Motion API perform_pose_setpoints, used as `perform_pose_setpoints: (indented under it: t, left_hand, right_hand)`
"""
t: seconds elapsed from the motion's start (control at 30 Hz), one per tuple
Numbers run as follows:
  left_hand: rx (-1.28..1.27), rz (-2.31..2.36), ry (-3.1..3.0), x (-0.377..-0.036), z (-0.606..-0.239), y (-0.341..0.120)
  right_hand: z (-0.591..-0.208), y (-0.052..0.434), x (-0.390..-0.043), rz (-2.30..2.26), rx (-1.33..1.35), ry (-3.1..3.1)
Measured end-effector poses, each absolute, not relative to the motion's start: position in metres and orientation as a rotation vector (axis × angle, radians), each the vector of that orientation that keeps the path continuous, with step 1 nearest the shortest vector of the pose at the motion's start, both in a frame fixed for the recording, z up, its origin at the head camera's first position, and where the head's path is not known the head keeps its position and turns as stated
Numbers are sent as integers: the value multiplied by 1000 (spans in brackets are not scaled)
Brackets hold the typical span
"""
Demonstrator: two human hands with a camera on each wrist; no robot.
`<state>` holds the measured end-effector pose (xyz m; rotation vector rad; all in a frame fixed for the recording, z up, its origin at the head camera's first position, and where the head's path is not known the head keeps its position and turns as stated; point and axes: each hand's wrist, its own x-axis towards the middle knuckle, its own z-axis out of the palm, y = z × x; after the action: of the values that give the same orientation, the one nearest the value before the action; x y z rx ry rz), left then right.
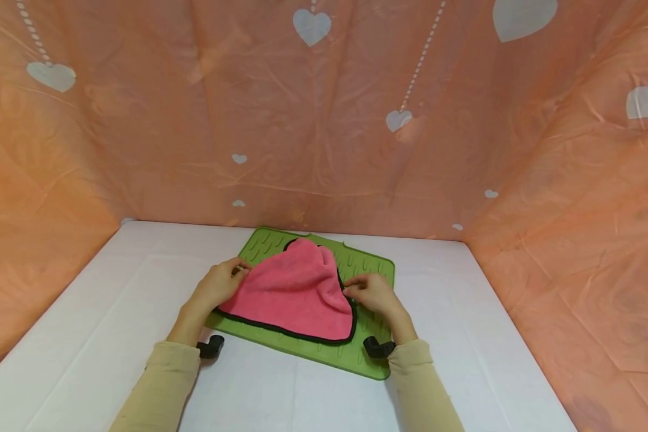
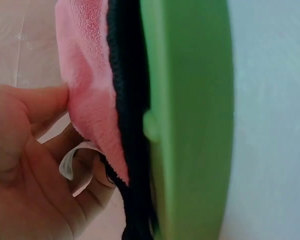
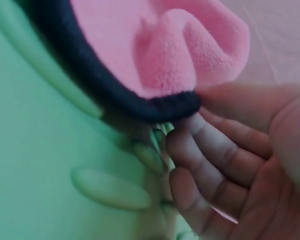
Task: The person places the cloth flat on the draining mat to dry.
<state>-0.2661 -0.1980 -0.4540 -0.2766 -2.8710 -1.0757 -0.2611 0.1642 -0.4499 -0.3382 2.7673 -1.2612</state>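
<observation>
Head view, centre of frame: I see a pink cloth [image 1: 297,294] with black edging lying on a green ribbed mat [image 1: 375,270], which rests on a white surface [image 1: 113,288]. The mat's long axis runs from the upper left towards the lower right of the frame; its near edge lies just above my sleeves, its far edge close to the orange heart-print backdrop [image 1: 324,120]. The cloth's bound lower edge runs parallel to the mat's near edge, while its top is bunched into a rounded hump pointing towards the backdrop. Open surface shows left, right and below the mat; the backdrop walls close in the top and both sides of the frame.

My left hand [image 1: 218,285] has its grip on the cloth's left edge: in the left wrist view the thumb and fingers pinch the pink cloth [image 2: 90,100] beside a white label [image 2: 72,162], next to the mat [image 2: 190,120]. My right hand [image 1: 372,294] pinches the cloth's right edge; the right wrist view shows fingertips [image 3: 190,150] on the black edging [image 3: 155,105], over the mat's ribs [image 3: 110,187]
</observation>
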Motion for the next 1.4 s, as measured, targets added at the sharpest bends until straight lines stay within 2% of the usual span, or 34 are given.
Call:
perform_pose_setpoints:
  t: [0.37,0.57,0.9,1.13,1.4]
  left_hand:
    - [-281,-1229,-2691,-268,-447,-202]
    - [-364,-1197,-2767,-267,-447,-210]
    - [-461,-1115,-2894,-269,-458,-208]
    - [-399,-1124,-2828,-268,-443,-199]
    - [-455,-1126,-2828,-300,-428,-183]
  right_hand:
    - [-441,197,-264,-1391,-382,2538]
    - [-442,216,-263,-1401,-436,2394]
    - [-442,204,-260,-1200,-429,2538]
    - [-441,195,-260,-1300,-264,2823]
    - [-452,170,-266,-1420,-299,2875]
